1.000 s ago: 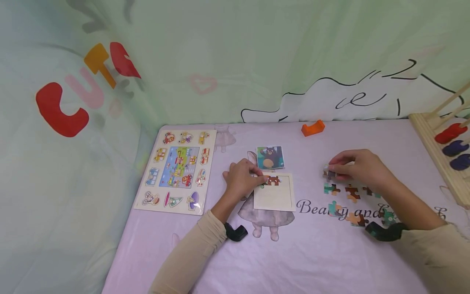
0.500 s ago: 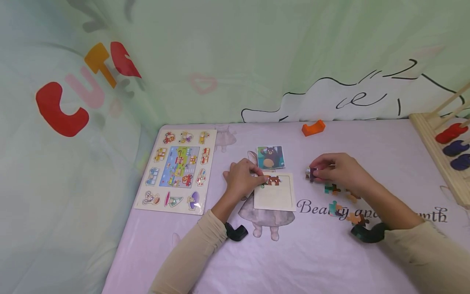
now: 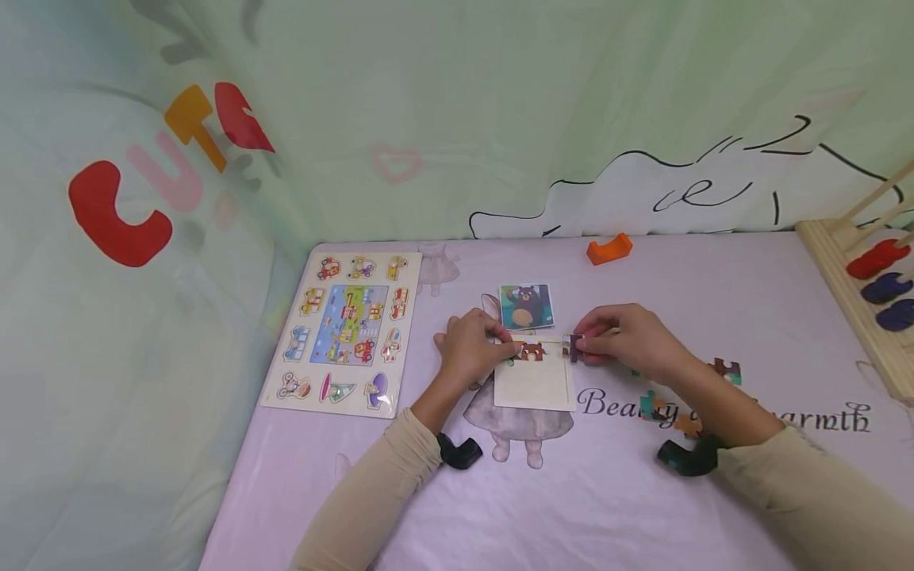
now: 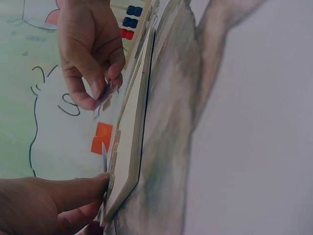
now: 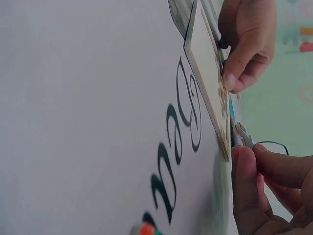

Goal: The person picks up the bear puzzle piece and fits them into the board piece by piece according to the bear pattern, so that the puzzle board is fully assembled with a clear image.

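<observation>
My right hand (image 3: 631,339) pinches a jigsaw piece (image 3: 572,347), dark purple-brown with a pale part, between thumb and fingers at the upper right edge of a square wooden puzzle tray (image 3: 531,388). On the tray's upper left corner, my left hand (image 3: 473,342) grips the edge with the thumb on top, as the left wrist view shows. Bear-face pieces (image 3: 531,350) lie along the tray's top side, partly hidden by the left thumb. Just behind the tray lies a square bear picture card (image 3: 527,306).
Several loose jigsaw pieces (image 3: 727,370) lie to the right, partly under the right forearm. A vehicle peg puzzle board (image 3: 389,388) is at the left. An orange block (image 3: 609,249) sits near the back edge, and a wooden bead frame (image 3: 842,301) at the far right.
My right hand has moved left from above the loose pieces to the tray's right edge, carrying the jigsaw piece. My left hand has stayed on the tray's corner.
</observation>
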Demonstrator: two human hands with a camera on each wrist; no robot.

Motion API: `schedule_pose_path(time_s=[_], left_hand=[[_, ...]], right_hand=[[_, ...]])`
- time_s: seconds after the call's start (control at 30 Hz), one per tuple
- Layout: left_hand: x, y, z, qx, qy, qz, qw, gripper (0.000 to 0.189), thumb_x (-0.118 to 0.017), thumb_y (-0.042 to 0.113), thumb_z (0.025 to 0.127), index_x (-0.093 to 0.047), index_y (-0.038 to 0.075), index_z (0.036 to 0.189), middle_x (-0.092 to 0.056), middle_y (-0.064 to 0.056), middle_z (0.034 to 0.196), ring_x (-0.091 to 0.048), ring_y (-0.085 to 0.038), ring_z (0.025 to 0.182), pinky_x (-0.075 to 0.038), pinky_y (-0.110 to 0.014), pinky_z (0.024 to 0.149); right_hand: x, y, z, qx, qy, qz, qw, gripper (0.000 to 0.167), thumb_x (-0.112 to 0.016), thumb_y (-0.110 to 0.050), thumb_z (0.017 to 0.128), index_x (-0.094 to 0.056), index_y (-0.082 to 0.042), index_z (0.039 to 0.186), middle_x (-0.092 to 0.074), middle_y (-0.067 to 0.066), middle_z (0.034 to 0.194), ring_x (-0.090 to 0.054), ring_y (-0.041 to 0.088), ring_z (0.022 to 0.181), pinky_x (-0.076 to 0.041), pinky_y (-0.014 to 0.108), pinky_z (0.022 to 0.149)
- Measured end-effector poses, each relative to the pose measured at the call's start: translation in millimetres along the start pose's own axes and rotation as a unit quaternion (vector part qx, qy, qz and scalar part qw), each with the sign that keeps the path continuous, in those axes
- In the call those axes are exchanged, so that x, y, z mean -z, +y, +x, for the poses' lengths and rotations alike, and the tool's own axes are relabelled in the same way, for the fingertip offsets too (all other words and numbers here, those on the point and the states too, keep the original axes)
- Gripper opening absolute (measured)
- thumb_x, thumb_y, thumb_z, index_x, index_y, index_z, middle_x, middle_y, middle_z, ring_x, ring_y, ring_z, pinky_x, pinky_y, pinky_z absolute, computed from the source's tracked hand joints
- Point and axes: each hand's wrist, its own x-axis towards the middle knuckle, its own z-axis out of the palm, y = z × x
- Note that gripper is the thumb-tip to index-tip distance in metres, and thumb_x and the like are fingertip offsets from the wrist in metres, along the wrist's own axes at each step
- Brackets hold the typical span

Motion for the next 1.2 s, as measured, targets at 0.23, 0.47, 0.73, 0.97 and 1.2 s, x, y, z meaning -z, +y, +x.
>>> schedule_pose_path(time_s=[0.23, 0.47, 0.73, 0.97, 1.2], left_hand=[[-0.1, -0.3, -0.2, -0.002, 0.002, -0.001, 1.0, 0.019, -0.086, 0.038, 0.079, -0.074, 0.025, 0.071, -0.065, 0.007, 0.099, -0.054, -0.024, 0.101, -0.032, -0.054, 0.089], [-0.2, -0.9, 0.1, 0.002, 0.0, 0.001, 1.0, 0.019, -0.086, 0.038, 0.079, -0.074, 0.025, 0.071, -0.065, 0.008, 0.099, -0.054, -0.023, 0.101, -0.032, -0.053, 0.09], [-1.1, -0.5, 1.4, 0.008, -0.001, 0.006, 0.9999, 0.019, -0.087, 0.039, 0.079, -0.074, 0.026, 0.072, -0.064, 0.008, 0.099, -0.054, -0.023, 0.102, -0.031, -0.053, 0.091], [-0.7, 0.6, 0.7, 0.009, -0.001, 0.005, 1.0, 0.019, -0.087, 0.037, 0.079, -0.074, 0.024, 0.072, -0.063, 0.007, 0.097, -0.054, -0.023, 0.101, -0.031, -0.054, 0.091], [0.1, 0.9, 0.7, 0.008, -0.001, 0.001, 1.0, 0.019, -0.086, 0.037, 0.079, -0.074, 0.025, 0.071, -0.064, 0.007, 0.098, -0.054, -0.023, 0.1, -0.031, -0.053, 0.091]], right_hand=[[-10.6, -5.7, 3.5, -0.016, -0.019, 0.037, 0.999, 0.023, -0.074, -0.017, 0.093, -0.071, -0.005, 0.113, -0.067, 0.013, 0.096, -0.069, 0.02, 0.077, -0.059, 0.026, 0.07], [-18.0, -6.2, 7.8, -0.025, -0.031, 0.063, 0.9972, 0.023, -0.075, -0.015, 0.093, -0.07, -0.003, 0.112, -0.067, 0.014, 0.096, -0.071, 0.019, 0.076, -0.06, 0.028, 0.07], [-21.6, -12.3, 7.4, -0.02, -0.026, 0.055, 0.9979, 0.023, -0.075, -0.015, 0.092, -0.071, -0.003, 0.111, -0.067, 0.013, 0.093, -0.069, 0.018, 0.072, -0.059, 0.025, 0.068], [-24.0, -13.8, 10.8, -0.02, -0.014, 0.027, 0.9993, 0.023, -0.077, -0.019, 0.091, -0.074, -0.004, 0.108, -0.07, 0.008, 0.087, -0.067, 0.017, 0.069, -0.056, 0.022, 0.065], [-25.9, -17.0, 12.8, -0.012, 0.01, -0.012, 0.9998, 0.02, -0.078, -0.022, 0.09, -0.076, -0.006, 0.1, -0.07, 0.003, 0.074, -0.064, 0.016, 0.065, -0.051, 0.023, 0.06]])
